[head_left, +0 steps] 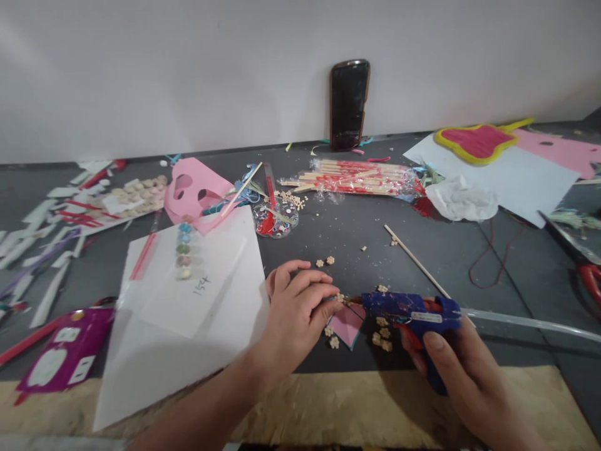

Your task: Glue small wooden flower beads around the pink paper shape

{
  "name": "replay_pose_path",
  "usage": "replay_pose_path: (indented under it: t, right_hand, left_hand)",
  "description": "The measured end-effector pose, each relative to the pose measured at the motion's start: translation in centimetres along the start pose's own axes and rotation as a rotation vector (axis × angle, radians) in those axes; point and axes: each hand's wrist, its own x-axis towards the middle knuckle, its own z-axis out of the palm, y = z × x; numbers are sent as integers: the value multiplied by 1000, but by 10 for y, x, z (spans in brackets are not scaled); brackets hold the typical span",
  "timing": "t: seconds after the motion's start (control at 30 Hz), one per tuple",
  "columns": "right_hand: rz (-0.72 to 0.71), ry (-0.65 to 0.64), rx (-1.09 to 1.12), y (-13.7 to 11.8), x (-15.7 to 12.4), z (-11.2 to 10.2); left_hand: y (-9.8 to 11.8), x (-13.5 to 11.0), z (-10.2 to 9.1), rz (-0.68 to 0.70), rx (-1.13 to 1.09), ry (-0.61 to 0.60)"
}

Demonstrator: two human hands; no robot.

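Note:
My right hand (462, 369) is wrapped round the handle of a blue hot glue gun (399, 305), a clear glue stick (526, 319) running out of its back. The gun's nozzle points left and meets my left hand's fingertips. Thumb and forefinger of my left hand (300, 307) pinch a small wooden flower piece (341, 299). Beneath them lies a pink paper diamond (346, 324) with a dark edge, partly hidden by the gun and fingers. Several loose flower pieces (382, 338) are scattered around the diamond, and two more flower pieces (325, 261) lie beyond my left hand.
White sheets (188, 369) lie to the left, near pink cut paper (197, 181) and a bag of beads (275, 219). A phone (349, 103) leans on the wall behind wrapped sticks (361, 177). A thin wooden stick (416, 260), crumpled tissue (462, 199) and scissors (582, 257) are to the right.

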Motion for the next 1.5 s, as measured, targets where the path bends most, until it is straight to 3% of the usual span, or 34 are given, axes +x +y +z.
replay_pose_path:
  t: [0.1,0.67,0.93,1.13,1.5]
  right_hand:
    - [-45,-49,-22,4,1,-2]
    - [11,63,-42,-5,-3,6]
    - [-97,-38,-75,11,3,-5]
    - [21,25,-68,-5,-4,5]
    - [-13,42,-61,-4,-4,6]
  left_hand:
    - [0,0,0,-2,4,-1]
    - [1,0,0,-14,8,6]
    - [1,0,1,5,-4,4]
    - [0,0,1,13,-13,13]
    - [1,1,-1,13,-11,11]
